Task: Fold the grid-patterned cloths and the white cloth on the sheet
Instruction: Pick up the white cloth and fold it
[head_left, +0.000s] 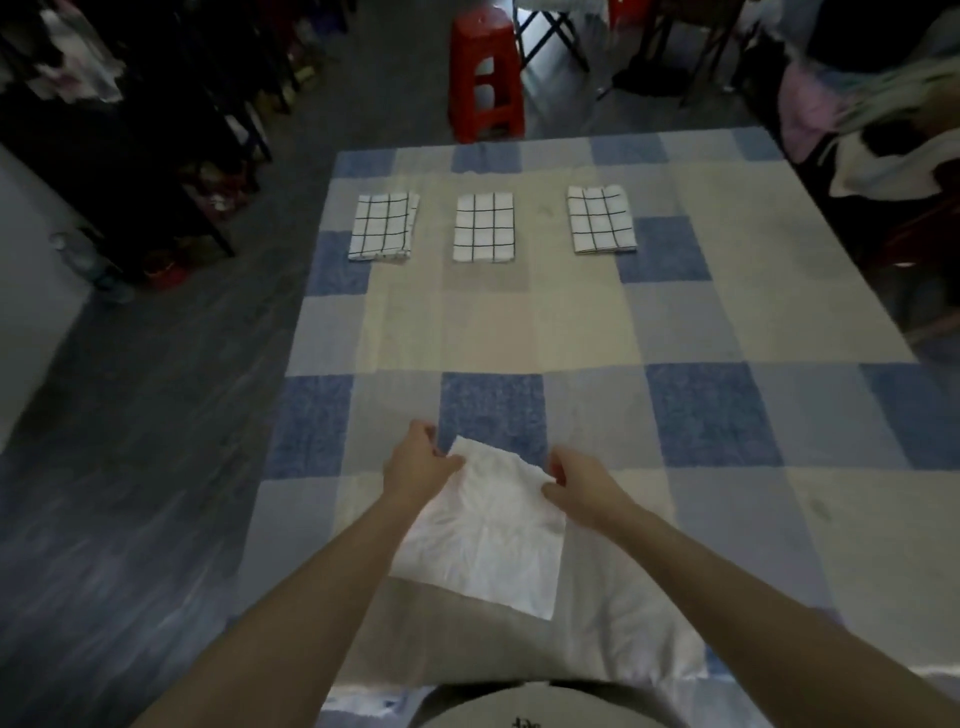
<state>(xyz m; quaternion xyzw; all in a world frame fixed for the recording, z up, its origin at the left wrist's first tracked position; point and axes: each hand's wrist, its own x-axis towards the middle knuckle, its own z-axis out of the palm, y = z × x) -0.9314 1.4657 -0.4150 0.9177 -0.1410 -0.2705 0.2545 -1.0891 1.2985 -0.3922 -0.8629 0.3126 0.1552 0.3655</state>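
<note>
Head view, the only one we have: a large checked sheet (727, 322) in blue, grey and cream squares covers the floor in front of us. At its near end lies the plain white cloth (485, 535), folded to a rough rectangle and skewed, one corner pointing away from us and another toward our right. Our left hand (418, 465) pinches the cloth's far left edge, thumb on top and fingers curled under. Our right hand (576, 480) grips the far right edge the same way, thumb over the fabric. Both hands are closed on the cloth, and its far end looks raised slightly off the sheet, though the dim, blurred picture leaves us unsure. The near part of the cloth rests flat on a cream square. At the far end of the sheet we see three folded white cloths with black grid lines in a row, well apart from each other: the left grid cloth (383, 227), the middle grid cloth (484, 227) and the right grid cloth (601, 220). Each is a neat upright rectangle lying flat, the right one turned a little. Beyond the sheet's far edge stands a red plastic stool (485, 78) on the dark floor (145, 415). Dark furniture and heaps of clothing line both sides, too murky to detail.
</note>
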